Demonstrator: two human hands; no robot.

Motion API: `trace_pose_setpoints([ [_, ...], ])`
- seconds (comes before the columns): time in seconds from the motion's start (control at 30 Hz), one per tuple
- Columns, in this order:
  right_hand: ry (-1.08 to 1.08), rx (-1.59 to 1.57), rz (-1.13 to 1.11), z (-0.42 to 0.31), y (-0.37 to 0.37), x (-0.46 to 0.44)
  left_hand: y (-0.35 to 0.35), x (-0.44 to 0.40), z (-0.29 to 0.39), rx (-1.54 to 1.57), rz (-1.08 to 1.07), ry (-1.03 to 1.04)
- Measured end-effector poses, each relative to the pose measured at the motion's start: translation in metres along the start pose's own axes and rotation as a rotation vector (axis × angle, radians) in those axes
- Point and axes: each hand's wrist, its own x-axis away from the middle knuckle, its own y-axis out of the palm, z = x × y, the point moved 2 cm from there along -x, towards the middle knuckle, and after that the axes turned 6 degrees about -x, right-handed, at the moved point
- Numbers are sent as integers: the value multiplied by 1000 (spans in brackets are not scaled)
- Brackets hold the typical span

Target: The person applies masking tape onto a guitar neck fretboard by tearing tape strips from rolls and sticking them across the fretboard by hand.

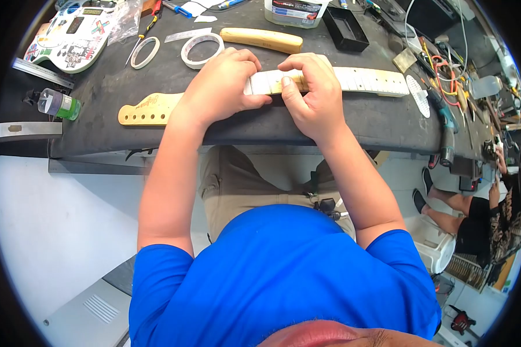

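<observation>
A guitar neck [364, 80] lies across the front of the dark bench, its headstock [147, 110] pointing left. White masking tape strips cover much of its fretboard, with a wood-coloured patch showing between my hands. My left hand [227, 84] is closed around the neck near the headstock side, fingertips on the far edge and thumb at the near edge. Farther along, my right hand [315, 89] curls over the fretboard, its thumb pressed on the surface and index finger bent. Any small piece pinched there is too hidden to make out.
Tape rolls [202, 50], a wooden-handled block [261, 39], a black tray [345, 29] and a plastic tub [295, 11] sit behind the neck. A stickered guitar body [69, 34] and green bottle [59, 104] are left. Tools and cables [446, 87] crowd the right; another person [474, 220] sits beyond.
</observation>
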Motion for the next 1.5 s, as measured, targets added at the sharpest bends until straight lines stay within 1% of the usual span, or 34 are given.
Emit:
trace_pose_setpoints([
  [0.1,-29,-10,47,1,4,-1,4,1,5,-114,22,13],
  [0.17,-46,-6,52,1,5,-2,5,4,6,-143,48,23],
  [0.27,-91,9,61,1,6,-3,10,9,6,-287,78,79],
  [0.37,-141,0,85,-1,5,-4,14,17,12,-377,137,84],
  [0.47,-180,-29,112,-5,3,-4,11,23,25,-425,110,-24],
  [0.57,-193,-60,134,-7,-2,-2,14,23,22,-400,75,-52],
  [0.63,-179,-72,138,-8,-8,-2,13,27,18,-364,75,-22],
  [0.77,-192,-14,129,-14,-38,11,-6,34,1,-331,50,-16],
  [0.8,-187,4,130,-10,-44,20,-11,37,2,-299,20,-52],
  [0.93,-135,13,140,-7,-52,38,-4,40,-3,-386,35,-14],
  [1.03,-118,-14,148,-6,-48,35,-9,37,0,-338,34,-25],
  [1.13,-116,-23,143,-3,-45,30,-36,29,5,-167,-130,-140],
  [1.23,-98,-33,144,-2,-45,31,-43,19,-49,240,80,-365],
  [1.33,-83,-32,141,-3,-46,33,-47,30,-71,-251,8,-274],
  [1.43,-55,-55,131,-6,-46,29,-53,30,-68,-200,56,-142],
  [1.47,-37,-62,135,-7,-45,28,-52,30,-68,-88,79,-66],
  [1.5,3,-107,139,-11,-44,23,-52,33,-47,0,169,-20],
])
